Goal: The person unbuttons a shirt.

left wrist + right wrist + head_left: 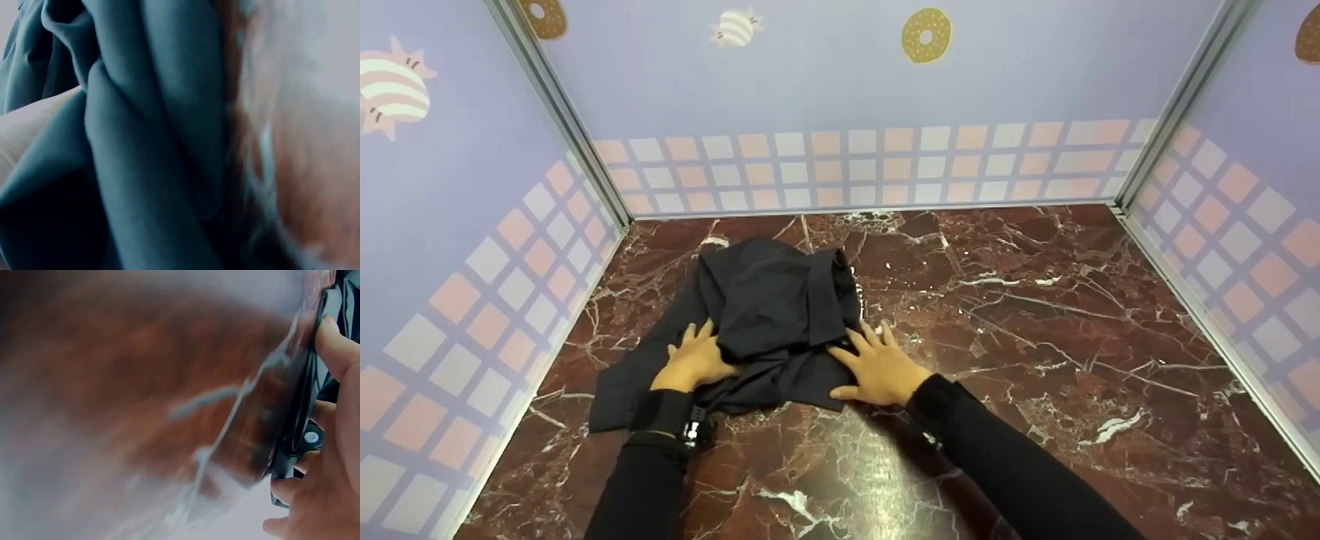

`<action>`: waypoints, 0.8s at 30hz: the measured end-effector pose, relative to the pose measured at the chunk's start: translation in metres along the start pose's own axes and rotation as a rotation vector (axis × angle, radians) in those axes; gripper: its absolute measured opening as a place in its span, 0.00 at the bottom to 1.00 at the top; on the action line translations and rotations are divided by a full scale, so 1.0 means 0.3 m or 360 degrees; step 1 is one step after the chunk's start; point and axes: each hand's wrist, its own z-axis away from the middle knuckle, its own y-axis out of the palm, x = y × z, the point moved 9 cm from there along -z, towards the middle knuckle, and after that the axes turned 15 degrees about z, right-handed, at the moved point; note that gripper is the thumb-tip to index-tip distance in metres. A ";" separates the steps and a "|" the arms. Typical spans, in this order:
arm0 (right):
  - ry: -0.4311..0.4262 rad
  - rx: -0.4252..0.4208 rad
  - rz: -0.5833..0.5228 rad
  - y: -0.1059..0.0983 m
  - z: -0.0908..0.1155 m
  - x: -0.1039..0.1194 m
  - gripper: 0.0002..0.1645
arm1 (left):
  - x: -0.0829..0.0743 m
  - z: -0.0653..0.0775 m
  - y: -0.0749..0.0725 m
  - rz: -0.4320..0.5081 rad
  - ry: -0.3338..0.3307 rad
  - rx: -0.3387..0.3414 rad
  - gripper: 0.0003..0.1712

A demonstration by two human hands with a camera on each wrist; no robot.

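Observation:
A dark garment (769,300) lies bunched and partly folded on the marbled surface, with a loose panel spreading to the left. My left hand (697,361) rests on its left part, fingers spread, with some of the hand tucked beneath a fold. In the left wrist view, thick folds of the cloth (135,135) cover much of that hand (25,132). On the other side, my right hand (883,369) touches the garment's right edge with spread fingers. The right wrist view shows this hand (332,478) against the cloth edge, near a small round metal snap (311,437).
The dark red marbled tabletop (1035,322) extends to the right and in front of the garment. Patterned lilac panels (840,90) wall it in at the back and both sides, joined by metal corner posts (1181,97).

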 end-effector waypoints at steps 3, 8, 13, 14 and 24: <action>-0.0008 0.0027 -0.0012 0.009 0.028 -0.017 0.50 | -0.029 0.003 0.025 -0.0021 0.0010 0.0007 0.52; -0.0010 0.0056 -0.0073 0.023 0.068 -0.045 0.50 | -0.078 0.001 0.061 -0.0081 0.0028 0.0001 0.51; -0.0019 0.0066 -0.0122 0.042 0.114 -0.079 0.51 | -0.116 -0.001 0.103 -0.0125 0.0034 -0.0009 0.50; -0.0023 0.0060 -0.0145 0.045 0.125 -0.088 0.51 | -0.125 -0.002 0.111 -0.0139 0.0034 -0.0013 0.49; -0.0013 0.0007 -0.0391 0.079 0.243 -0.202 0.51 | -0.248 0.005 0.224 -0.0291 0.0031 -0.0014 0.49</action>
